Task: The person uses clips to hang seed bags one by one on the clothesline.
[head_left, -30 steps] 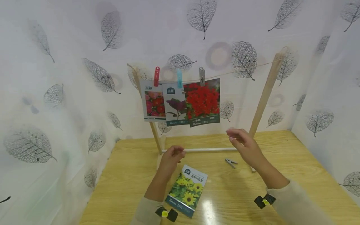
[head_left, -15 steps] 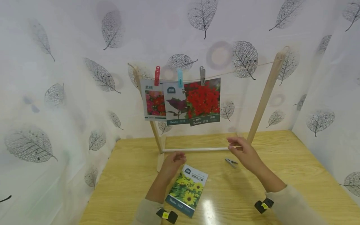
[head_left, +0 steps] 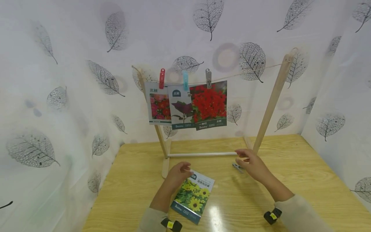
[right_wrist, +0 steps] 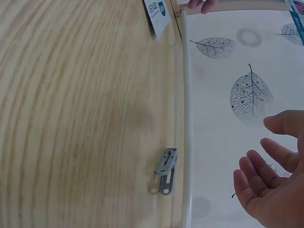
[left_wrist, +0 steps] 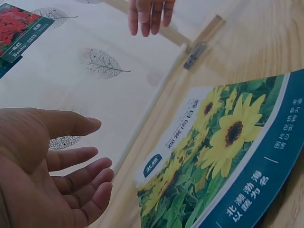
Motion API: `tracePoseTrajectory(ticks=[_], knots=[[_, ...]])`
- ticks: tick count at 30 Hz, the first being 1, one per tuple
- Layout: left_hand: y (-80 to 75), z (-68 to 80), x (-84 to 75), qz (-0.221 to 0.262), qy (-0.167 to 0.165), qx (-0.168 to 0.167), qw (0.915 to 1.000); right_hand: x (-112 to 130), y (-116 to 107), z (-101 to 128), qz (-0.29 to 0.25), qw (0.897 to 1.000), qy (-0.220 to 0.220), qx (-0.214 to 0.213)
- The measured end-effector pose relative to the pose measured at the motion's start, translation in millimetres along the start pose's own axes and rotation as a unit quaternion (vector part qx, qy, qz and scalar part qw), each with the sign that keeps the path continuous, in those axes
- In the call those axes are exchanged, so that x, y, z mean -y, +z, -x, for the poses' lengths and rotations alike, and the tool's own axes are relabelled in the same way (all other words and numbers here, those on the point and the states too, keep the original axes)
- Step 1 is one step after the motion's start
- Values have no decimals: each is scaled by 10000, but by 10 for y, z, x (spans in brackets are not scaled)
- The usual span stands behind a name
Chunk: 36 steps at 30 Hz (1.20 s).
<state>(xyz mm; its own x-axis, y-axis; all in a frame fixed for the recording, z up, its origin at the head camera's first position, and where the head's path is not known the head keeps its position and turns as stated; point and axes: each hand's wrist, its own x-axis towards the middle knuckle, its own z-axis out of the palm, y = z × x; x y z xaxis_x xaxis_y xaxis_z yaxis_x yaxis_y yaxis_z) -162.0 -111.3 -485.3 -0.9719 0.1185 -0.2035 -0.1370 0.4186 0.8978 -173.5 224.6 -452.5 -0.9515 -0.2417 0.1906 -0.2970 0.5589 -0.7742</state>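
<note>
Both hands spread: left hand [head_left: 178, 174] beside sunflower packet [head_left: 192, 196], right hand [head_left: 251, 163] over clip [head_left: 237, 167].

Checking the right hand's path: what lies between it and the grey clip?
Nothing: in the right wrist view, only bare table and the rack's white rod separate the right hand from the grey clip.

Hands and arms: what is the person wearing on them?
Both the left hand and the right hand are bare, with no gloves or rings showing. Pale beige long sleeves cover the arms. Near each wrist sits a small black device with a yellow mark.
</note>
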Motion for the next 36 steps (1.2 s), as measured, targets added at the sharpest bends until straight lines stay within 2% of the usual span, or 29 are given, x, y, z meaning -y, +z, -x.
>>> tracePoseTrajectory(ticks=[9, 19, 29, 36], knots=[[-11, 27, 61, -429, -122, 54, 9990, -132, 41, 38, 313, 9993, 122, 168], [-4, 6, 120, -1093, -306, -282, 9931, -266, 51, 24, 607, 9955, 519, 513], [13, 43, 162, -1531, -453, -80, 9871, -372, 63, 10, 932, 9899, 709, 797], [60, 70, 159, -1711, -603, -214, 9832, -386, 65, 8, 911, 9877, 885, 913]])
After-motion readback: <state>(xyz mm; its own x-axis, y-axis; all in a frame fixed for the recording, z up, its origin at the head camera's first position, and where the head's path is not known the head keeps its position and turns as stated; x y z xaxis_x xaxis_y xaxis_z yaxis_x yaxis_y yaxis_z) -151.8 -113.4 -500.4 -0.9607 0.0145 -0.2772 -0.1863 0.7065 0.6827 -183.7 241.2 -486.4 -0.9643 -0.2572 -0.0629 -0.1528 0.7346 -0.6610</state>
